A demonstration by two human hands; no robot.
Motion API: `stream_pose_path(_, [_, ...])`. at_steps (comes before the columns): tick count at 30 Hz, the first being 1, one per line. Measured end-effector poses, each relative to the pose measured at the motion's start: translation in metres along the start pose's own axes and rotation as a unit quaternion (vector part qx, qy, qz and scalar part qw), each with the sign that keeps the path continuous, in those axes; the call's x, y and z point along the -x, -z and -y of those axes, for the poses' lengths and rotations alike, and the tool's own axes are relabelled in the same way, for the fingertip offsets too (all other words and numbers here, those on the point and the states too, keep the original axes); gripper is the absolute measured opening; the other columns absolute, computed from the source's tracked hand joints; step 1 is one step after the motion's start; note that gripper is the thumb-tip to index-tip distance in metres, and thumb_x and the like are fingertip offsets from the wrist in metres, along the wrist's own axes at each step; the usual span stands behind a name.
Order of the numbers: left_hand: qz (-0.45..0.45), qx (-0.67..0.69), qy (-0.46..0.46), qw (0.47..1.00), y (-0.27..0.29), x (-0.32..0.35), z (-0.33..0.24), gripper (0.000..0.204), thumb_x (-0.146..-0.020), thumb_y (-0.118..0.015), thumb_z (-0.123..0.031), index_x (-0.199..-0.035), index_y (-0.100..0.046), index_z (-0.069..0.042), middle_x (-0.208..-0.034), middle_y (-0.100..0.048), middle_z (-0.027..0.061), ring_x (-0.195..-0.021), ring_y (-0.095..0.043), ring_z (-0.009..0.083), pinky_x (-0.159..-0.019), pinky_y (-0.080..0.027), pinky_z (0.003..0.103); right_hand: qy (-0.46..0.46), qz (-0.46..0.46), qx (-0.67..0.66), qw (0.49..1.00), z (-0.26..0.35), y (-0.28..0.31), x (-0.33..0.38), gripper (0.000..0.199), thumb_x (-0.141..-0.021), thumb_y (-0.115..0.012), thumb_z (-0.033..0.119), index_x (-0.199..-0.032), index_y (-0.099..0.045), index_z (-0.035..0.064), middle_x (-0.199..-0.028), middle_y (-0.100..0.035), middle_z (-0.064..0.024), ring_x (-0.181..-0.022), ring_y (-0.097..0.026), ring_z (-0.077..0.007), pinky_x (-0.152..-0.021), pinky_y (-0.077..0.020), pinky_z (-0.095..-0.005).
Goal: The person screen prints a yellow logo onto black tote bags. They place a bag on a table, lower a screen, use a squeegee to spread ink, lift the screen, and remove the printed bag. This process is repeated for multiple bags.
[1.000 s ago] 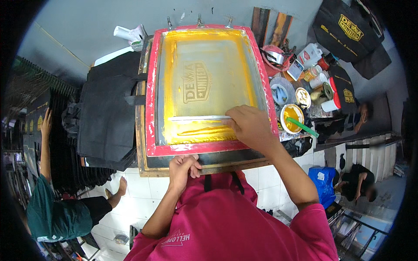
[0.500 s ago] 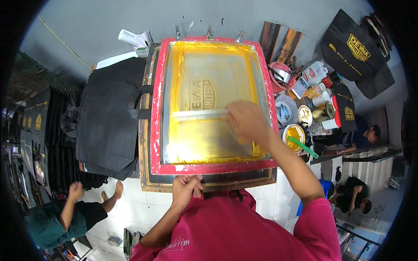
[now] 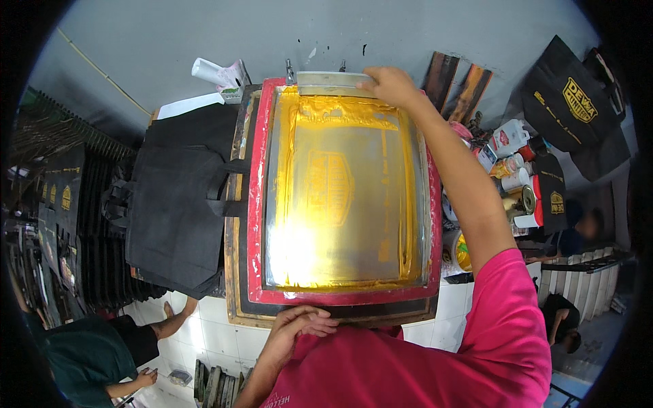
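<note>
A red-framed printing screen (image 3: 255,224) lies in front of me, its mesh coated with yellow ink and carrying a shield-shaped design. At its far edge my right hand (image 3: 389,86) grips the right end of a squeegee (image 3: 325,83), a long pale blade tilted over the far rim. Thick yellow ink is heaped along the mesh just on the near side of the blade. My left hand (image 3: 303,322) rests just below the near rim of the screen, fingers loosely extended to the right, with nothing visible in it. Its palm side is partly hidden.
Black fabric bags (image 3: 177,204) are stacked on the left of the wooden base (image 3: 333,314). Ink tubs and bottles (image 3: 510,139) crowd the right side, partly behind my right arm. More bags (image 3: 568,102) hang at the right. A person in dark green (image 3: 88,353) is at the lower left.
My right hand has carried the squeegee from mid-screen to the far edge. Ink now sits along the far end of the mesh. My left hand stays by the near rim, its fingers now straighter.
</note>
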State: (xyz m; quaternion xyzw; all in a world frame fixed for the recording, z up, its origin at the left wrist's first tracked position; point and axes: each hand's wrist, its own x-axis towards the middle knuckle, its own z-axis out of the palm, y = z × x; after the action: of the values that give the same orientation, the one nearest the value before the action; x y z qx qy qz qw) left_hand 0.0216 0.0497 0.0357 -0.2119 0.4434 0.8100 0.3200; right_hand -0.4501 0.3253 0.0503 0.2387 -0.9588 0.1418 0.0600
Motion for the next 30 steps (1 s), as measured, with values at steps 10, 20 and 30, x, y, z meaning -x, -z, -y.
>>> stream_pose_path(10, [-0.163, -0.483, -0.512, 0.691, -0.052, -0.160, -0.203, 0.024, -0.096, -0.066, -0.013, -0.116, -0.070, 0.000, -0.115, -0.073, 0.0166, -0.114, -0.067, 0.0306, -0.105, -0.046, 0.038, -0.006, -0.046, 0.068, 0.997, 0.044, -0.003, 0.051, 0.047, -0.092, -0.066, 0.051, -0.099, -0.069, 0.0038, -0.099, -0.074, -0.0165, -0.095, -0.070, -0.0380, -0.082, -0.0526, -0.0510])
stream_pose_path(20, [-0.140, -0.634, -0.462, 0.604, -0.024, -0.212, -0.237, 0.021, -0.089, -0.073, -0.014, -0.101, -0.074, 0.003, -0.096, -0.073, 0.0227, -0.093, -0.068, 0.0387, -0.087, -0.050, 0.045, 0.009, -0.047, 0.049, 0.998, 0.083, -0.003, 0.119, 0.044, -0.091, -0.068, 0.048, -0.093, -0.068, 0.0042, -0.095, -0.073, -0.0161, -0.091, -0.070, -0.0362, -0.078, -0.0530, -0.0494])
stream_pose_path(30, [-0.130, -0.638, -0.454, 0.608, -0.016, -0.124, -0.155, 0.017, -0.090, -0.072, -0.013, -0.099, -0.075, 0.000, -0.098, -0.073, 0.0198, -0.101, -0.066, 0.0354, -0.099, -0.041, 0.044, 0.028, -0.050, 0.019, 0.998, 0.136, 0.000, 0.219, 0.046, -0.091, -0.069, 0.050, -0.084, -0.060, 0.0061, -0.082, -0.065, -0.0137, -0.080, -0.067, -0.0357, -0.068, -0.0509, -0.0478])
